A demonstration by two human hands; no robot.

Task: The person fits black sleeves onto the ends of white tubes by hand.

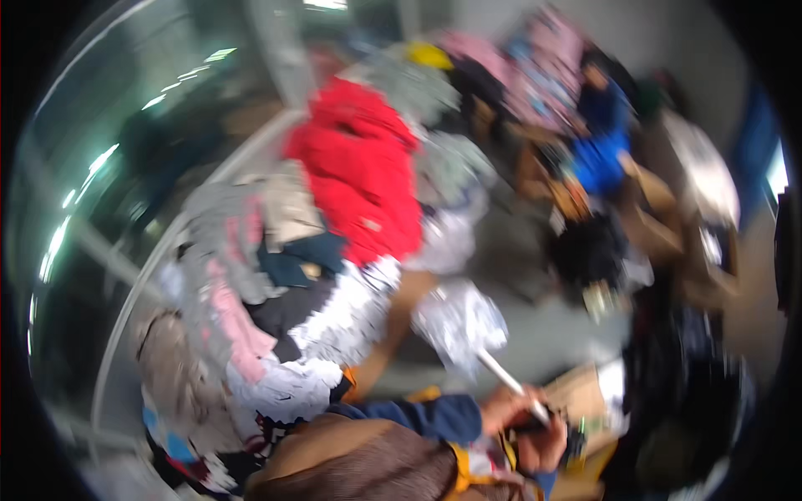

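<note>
Left hand (pixel 504 410) grips white stick (pixel 501 372), right hand (pixel 541 448) beside it, hold too blurred to tell; likely positioning, next needs steadying.

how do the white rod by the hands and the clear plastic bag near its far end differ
The white rod is slim and straight, while the clear plastic bag is broad and crumpled. The rod looks opaque; the bag looks see-through with whitish glints. The rod's near end is at the left hand and right hand; the bag is beyond both. Both are pale.
</note>
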